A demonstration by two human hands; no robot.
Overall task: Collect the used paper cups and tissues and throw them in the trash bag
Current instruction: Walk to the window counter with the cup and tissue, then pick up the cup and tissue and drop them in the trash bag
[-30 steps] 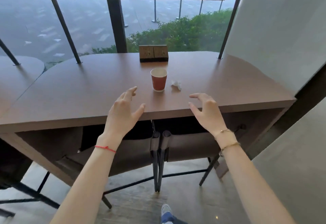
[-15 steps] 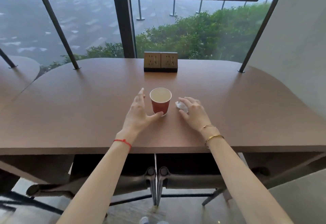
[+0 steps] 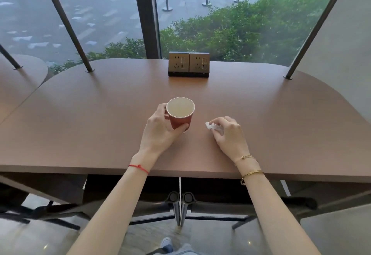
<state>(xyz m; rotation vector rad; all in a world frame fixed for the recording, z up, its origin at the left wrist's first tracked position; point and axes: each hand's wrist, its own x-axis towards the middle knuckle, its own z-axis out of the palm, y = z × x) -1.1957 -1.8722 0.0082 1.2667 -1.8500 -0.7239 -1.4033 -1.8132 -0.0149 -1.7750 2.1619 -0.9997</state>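
A red paper cup (image 3: 180, 114) with a pale inside stands upright near the middle of the brown table (image 3: 100, 118). My left hand (image 3: 160, 132) is wrapped around the cup, thumb across its front and fingers behind. To the right, a small crumpled white tissue (image 3: 209, 125) lies on the table with my right hand (image 3: 228, 134) pinching it; most of the tissue is hidden under the fingers. No trash bag is in view.
A double power socket block (image 3: 189, 64) stands at the table's far edge against the window. Slanted metal posts (image 3: 68, 24) rise from the tabletop at left and right. Two chair backs (image 3: 181, 200) are tucked under the near edge. A second table (image 3: 18, 86) adjoins on the left.
Both hands reached forward from the table's near edge; the left closed around the red cup and the right closed on the tissue. The view moved nearer to the table.
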